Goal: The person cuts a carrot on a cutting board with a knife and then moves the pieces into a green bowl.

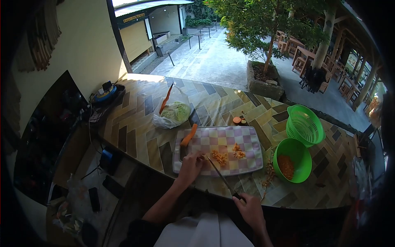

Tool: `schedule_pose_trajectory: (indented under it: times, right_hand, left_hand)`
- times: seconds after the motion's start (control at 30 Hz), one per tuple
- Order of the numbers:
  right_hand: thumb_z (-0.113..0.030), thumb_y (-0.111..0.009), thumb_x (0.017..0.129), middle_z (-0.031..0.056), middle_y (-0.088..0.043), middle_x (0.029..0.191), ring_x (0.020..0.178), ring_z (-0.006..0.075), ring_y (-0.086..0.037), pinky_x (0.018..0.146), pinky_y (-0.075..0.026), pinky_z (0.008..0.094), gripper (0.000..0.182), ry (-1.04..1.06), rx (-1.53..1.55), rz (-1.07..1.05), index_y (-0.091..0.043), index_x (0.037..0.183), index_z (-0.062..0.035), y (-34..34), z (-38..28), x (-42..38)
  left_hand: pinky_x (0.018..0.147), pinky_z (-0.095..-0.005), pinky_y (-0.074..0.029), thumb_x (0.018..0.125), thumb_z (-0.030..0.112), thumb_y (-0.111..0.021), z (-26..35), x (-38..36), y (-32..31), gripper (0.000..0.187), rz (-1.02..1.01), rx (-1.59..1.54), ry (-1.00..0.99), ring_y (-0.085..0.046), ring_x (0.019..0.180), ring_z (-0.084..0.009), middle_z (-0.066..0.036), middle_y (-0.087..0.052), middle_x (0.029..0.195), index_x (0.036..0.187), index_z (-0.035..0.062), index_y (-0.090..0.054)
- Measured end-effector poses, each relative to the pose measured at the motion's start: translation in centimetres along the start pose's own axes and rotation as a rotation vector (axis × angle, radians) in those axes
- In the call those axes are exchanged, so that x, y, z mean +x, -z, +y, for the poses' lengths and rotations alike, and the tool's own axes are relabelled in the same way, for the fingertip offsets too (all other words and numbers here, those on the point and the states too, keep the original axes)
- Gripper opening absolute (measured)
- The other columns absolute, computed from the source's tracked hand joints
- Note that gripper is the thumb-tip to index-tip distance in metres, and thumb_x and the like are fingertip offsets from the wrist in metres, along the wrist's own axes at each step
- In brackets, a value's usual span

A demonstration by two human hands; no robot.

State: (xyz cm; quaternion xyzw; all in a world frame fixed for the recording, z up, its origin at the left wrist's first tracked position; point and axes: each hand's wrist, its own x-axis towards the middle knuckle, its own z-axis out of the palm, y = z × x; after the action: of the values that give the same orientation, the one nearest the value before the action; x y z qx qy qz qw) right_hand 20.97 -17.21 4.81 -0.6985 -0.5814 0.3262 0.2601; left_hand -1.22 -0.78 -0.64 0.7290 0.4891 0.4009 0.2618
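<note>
A checkered cutting board (247,144) lies on the tiled table. My right hand (249,210) is wrapped round the dark handle of a knife (220,175), its blade slanting up and left over the board's near edge. On the board's lower left, my left hand (191,166) has its fingers bent together near the blade tip; what they hold, if anything, is too small to name. Beyond that hand lies a peeled carrot (189,136). Small piles of chopped carrot (219,157) rest right of the blade tip and farther right.
A green bowl (302,160) holds orange shreds, with a green colander (304,123) behind it. A plastic bag (175,113) with a pale green vegetable stands beyond the board, a long carrot (166,99) leaning there. Carrot ends (237,120) and peelings (269,173) lie on the table.
</note>
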Motion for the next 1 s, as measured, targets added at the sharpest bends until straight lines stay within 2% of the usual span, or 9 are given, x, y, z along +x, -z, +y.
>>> schedule_pose_trajectory:
  times: [0.07, 0.17, 0.3, 0.5, 0.6, 0.8, 0.9, 1.0]
  right_hand:
    - [-0.030, -0.067, 0.091, 0.0297, -0.066, 0.083, 0.082, 0.0439, -0.067, 0.070, -0.051, 0.0449, 0.040, 0.032, -0.015, 0.007, -0.068, 0.099, 0.0089, -0.3, 0.4, 0.1]
    - [-0.031, -0.065, 0.093, 0.0295, -0.066, 0.082, 0.082, 0.0452, -0.065, 0.069, -0.050, 0.0479, 0.040, 0.051, -0.032, 0.011, -0.068, 0.098, 0.0083, -0.3, 0.5, 0.0]
    - [-0.031, -0.061, 0.096, 0.0284, -0.065, 0.079, 0.081, 0.0459, -0.064, 0.069, -0.049, 0.0500, 0.038, 0.033, -0.073, -0.056, -0.066, 0.095, 0.0065, 0.1, 0.1, 0.0]
    - [-0.032, -0.057, 0.099, 0.0263, -0.063, 0.074, 0.079, 0.0458, -0.064, 0.068, -0.050, 0.0516, 0.037, 0.056, -0.293, -0.072, -0.063, 0.091, 0.0027, -0.3, -1.7, 0.7]
    - [-0.030, -0.060, 0.096, 0.0284, -0.061, 0.071, 0.074, 0.0464, -0.061, 0.065, -0.045, 0.0507, 0.035, 0.077, -0.274, 0.008, -0.066, 0.093, 0.0053, -1.1, -1.6, 1.6]
    - [-0.026, -0.063, 0.095, 0.0261, -0.060, 0.067, 0.064, 0.0425, -0.060, 0.060, -0.044, 0.0457, 0.035, 0.034, -0.045, 0.033, -0.065, 0.086, 0.0073, 0.3, -0.1, 0.9]
    - [-0.028, -0.063, 0.095, 0.0283, -0.060, 0.070, 0.071, 0.0468, -0.061, 0.060, -0.044, 0.0467, 0.037, -0.022, 0.021, 0.029, -0.063, 0.088, 0.0082, 1.2, -0.1, 0.1]
    - [-0.025, -0.065, 0.095, 0.0176, -0.058, 0.060, 0.053, 0.0228, -0.057, 0.053, -0.042, 0.0377, 0.035, -0.024, 0.062, 0.071, -0.063, 0.083, 0.0079, 1.0, 1.1, -0.3]
  left_hand:
    - [0.076, -0.0395, -0.053, 0.082, 0.001, -0.068, -0.9, 0.0, -0.6, 0.020, 0.024, 0.021, -0.032, -0.069, 0.085, -0.0316, -0.017, -0.069, 0.091, 0.102, 0.0007, -0.069]
    - [0.075, -0.0388, -0.054, 0.081, 0.002, -0.070, -0.6, 0.1, -1.0, 0.014, 0.026, 0.011, 0.042, -0.069, 0.082, -0.0305, -0.016, -0.069, 0.090, 0.094, 0.0004, -0.071]
    - [0.074, -0.0384, -0.054, 0.080, 0.002, -0.071, -0.8, 0.1, -1.2, 0.014, 0.024, 0.013, 0.017, -0.068, 0.080, -0.0303, -0.016, -0.069, 0.090, 0.093, 0.0010, -0.073]
    - [0.074, -0.0391, -0.053, 0.081, 0.004, -0.070, -0.9, 0.0, -1.6, 0.012, 0.022, 0.065, 0.027, -0.067, 0.079, -0.0304, -0.015, -0.069, 0.090, 0.092, 0.0017, -0.073]
    - [0.074, -0.0408, -0.053, 0.083, 0.007, -0.069, -0.9, 0.0, -1.7, 0.011, 0.015, 0.103, 0.044, -0.066, 0.082, -0.0316, -0.015, -0.067, 0.091, 0.092, 0.0014, -0.070]
    - [0.077, -0.0453, -0.050, 0.089, 0.008, -0.063, 0.3, 0.6, -2.7, 0.012, 0.008, 0.141, -0.002, -0.063, 0.090, -0.0375, -0.018, -0.065, 0.093, 0.098, 0.0012, -0.065]
    - [0.077, -0.0470, -0.050, 0.091, 0.007, -0.061, 0.1, 1.3, -3.7, 0.012, 0.007, 0.076, -0.060, -0.064, 0.090, -0.0406, -0.021, -0.065, 0.093, 0.101, 0.0005, -0.064]
    - [0.072, -0.0475, -0.050, 0.095, 0.008, -0.059, 0.8, 2.7, -4.0, 0.012, 0.032, -0.027, -0.005, -0.066, 0.085, -0.0419, -0.023, -0.067, 0.087, 0.101, -0.0002, -0.063]
